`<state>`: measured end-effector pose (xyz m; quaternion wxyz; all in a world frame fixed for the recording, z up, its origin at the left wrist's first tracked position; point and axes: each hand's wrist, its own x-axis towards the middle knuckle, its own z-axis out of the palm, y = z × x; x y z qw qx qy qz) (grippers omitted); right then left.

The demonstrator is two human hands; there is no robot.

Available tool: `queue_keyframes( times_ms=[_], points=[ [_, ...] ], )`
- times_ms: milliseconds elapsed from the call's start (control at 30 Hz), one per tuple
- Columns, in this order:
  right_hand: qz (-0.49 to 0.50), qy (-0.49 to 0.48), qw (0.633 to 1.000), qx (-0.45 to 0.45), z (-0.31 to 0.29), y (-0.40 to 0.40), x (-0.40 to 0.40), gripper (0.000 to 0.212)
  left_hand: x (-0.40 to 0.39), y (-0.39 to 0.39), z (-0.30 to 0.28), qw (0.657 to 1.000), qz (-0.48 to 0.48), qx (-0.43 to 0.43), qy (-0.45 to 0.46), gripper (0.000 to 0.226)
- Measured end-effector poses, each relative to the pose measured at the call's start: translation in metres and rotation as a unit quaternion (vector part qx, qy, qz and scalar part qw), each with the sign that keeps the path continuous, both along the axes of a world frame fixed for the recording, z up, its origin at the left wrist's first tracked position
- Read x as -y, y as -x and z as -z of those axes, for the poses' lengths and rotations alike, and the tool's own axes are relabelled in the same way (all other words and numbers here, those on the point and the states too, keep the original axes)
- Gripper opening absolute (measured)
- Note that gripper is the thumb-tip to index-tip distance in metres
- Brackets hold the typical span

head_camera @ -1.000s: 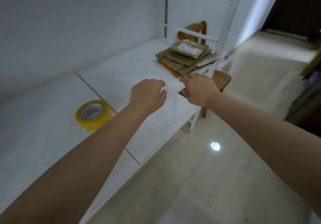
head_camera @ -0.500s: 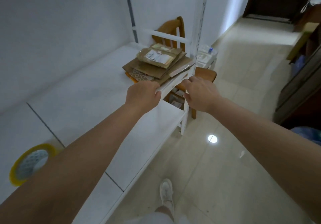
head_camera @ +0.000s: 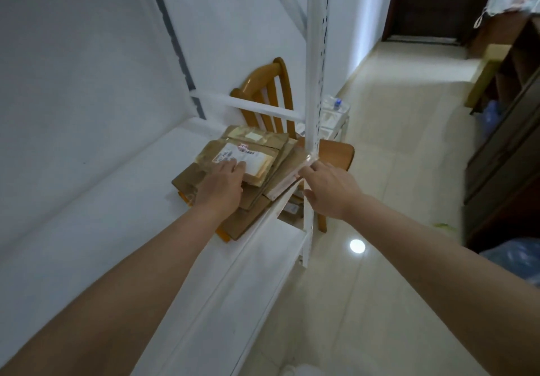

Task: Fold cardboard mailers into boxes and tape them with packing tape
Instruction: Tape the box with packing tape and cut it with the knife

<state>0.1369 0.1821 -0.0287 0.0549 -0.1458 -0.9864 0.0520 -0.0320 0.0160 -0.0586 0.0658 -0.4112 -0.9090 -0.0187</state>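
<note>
Two bare arms, long and smooth, with no sleeves showing anywhere. Left hand (head_camera: 223, 184) and right hand (head_camera: 331, 190) both bare too (no gloves, no rings, no watch or band on either wrist). Short, plain fingernails.

A: Stack of flattened mailers (head_camera: 264, 168), lower sheets?
B: Mostly covered by upper pieces and the left hand (head_camera: 223, 184); count not legible.

A: Label (head_camera: 247, 158) on the top mailer?
B: Print too small to read, near corner under fingertips.

A: Chair (head_camera: 270, 95)?
B: Seat largely hidden behind the shelf post (head_camera: 317, 63).
</note>
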Motion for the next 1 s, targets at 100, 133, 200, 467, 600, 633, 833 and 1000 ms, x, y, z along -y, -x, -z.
queue_keyframes(
  times_ms=[100, 133, 200, 467, 600, 633, 833, 1000],
  points=[
    [0.012, 0.015, 0.999, 0.03, 0.001, -0.004, -0.02, 0.04, -0.017, 0.008, 0.01, 0.999, -0.021, -0.01, 0.034, 0.067],
    [0.013, 0.02, 0.999, 0.038, 0.001, -0.005, -0.026, 0.04, -0.022, 0.008, 0.012, 0.998, -0.032, -0.003, 0.044, 0.069],
    [0.009, 0.026, 0.998, 0.052, 0.003, -0.009, -0.035, 0.039, -0.031, 0.007, 0.014, 0.997, -0.053, 0.015, 0.057, 0.067],
    [-0.021, 0.038, 0.999, 0.033, 0.003, -0.018, -0.05, 0.045, -0.015, -0.01, -0.031, 0.976, -0.091, 0.008, -0.198, 0.061],
    [-0.045, 0.091, 0.994, -0.031, 0.002, -0.005, -0.035, 0.042, 0.021, -0.042, -0.056, 0.933, -0.083, -0.019, -0.35, 0.048],
    [-0.057, 0.117, 0.99, -0.045, 0.002, 0.0, -0.027, 0.041, 0.033, -0.051, -0.061, 0.916, -0.088, -0.016, -0.391, 0.045],
    [-0.049, 0.365, 0.914, -0.168, -0.012, 0.025, 0.04, 0.049, 0.111, -0.108, -0.088, 0.813, -0.184, 0.088, -0.545, 0.019],
    [-0.075, 0.555, 0.815, -0.151, -0.022, 0.023, 0.113, 0.056, 0.174, -0.156, -0.089, 0.762, -0.176, 0.165, -0.601, 0.018]
  ],
)
